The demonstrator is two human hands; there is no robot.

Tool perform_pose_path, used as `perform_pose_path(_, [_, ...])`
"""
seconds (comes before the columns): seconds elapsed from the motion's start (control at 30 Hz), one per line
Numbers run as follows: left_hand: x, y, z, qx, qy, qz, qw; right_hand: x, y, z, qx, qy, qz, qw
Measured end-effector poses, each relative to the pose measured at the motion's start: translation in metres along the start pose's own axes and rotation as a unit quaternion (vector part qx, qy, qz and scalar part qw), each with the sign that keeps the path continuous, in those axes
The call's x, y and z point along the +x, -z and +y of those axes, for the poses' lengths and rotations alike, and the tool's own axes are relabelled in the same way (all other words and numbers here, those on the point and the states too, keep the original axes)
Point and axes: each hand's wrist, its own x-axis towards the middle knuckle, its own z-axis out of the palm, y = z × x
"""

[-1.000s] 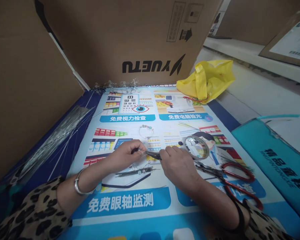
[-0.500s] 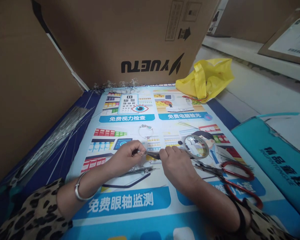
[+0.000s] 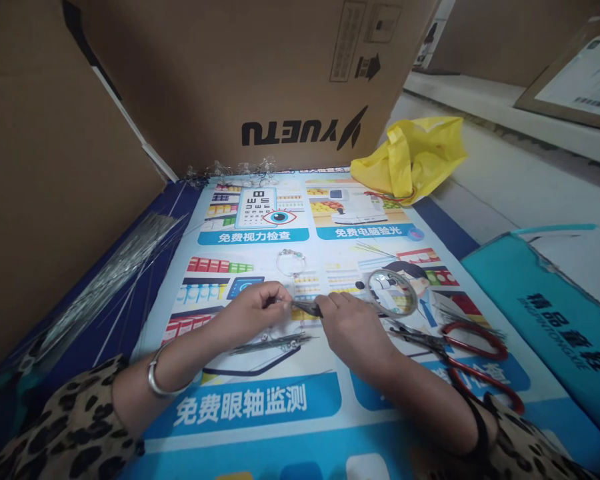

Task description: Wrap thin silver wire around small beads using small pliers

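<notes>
My left hand (image 3: 260, 310) pinches a small piece of beaded wire, mostly hidden by the fingers. My right hand (image 3: 355, 333) is wrapped round a pair of pliers (image 3: 306, 307), whose dark jaws point left and meet the left fingertips. Whether the jaws are closed on the wire is too small to tell. Below the hands lies a bundle of short dark wires (image 3: 275, 344) with a few clear beads on it. Just beyond the hands rests a beaded wire ring (image 3: 291, 263). A roll of clear tape (image 3: 393, 293) sits to the right of my right hand.
Red-handled scissors (image 3: 475, 347) lie at the right. A long bundle of wires (image 3: 115, 273) is at the left. Beaded wire pieces (image 3: 240, 172) line the foot of a cardboard box (image 3: 220, 80). A yellow bag (image 3: 415, 160) and a teal box (image 3: 555, 313) stand right.
The pliers have turned slightly at the left fingertips and my right hand has shifted a little. Both hands keep their grip; the other things stay in place.
</notes>
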Motion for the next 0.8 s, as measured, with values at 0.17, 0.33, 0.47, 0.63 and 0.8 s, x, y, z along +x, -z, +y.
perform_pose_path(0.17, [0.000,-0.001,0.001,-0.074,0.056,-0.003,0.996,0.003,0.000,0.001,0.035,-0.045,-0.017,0.998])
perform_pose_path(0.33, [0.000,0.000,-0.003,-0.082,0.061,0.002,0.995,0.003,0.002,0.001,0.042,-0.052,-0.010,0.998])
perform_pose_path(0.47, [0.001,-0.002,-0.003,-0.087,0.053,0.011,0.995,0.002,0.002,0.001,0.031,-0.038,0.005,0.999])
perform_pose_path(0.63, [0.000,-0.006,-0.001,-0.065,0.036,0.038,0.997,0.001,0.003,-0.001,0.016,-0.022,0.016,0.999])
perform_pose_path(0.8, [-0.001,-0.010,-0.004,-0.016,0.014,0.072,0.997,0.000,0.004,-0.002,-0.006,-0.025,0.007,1.000])
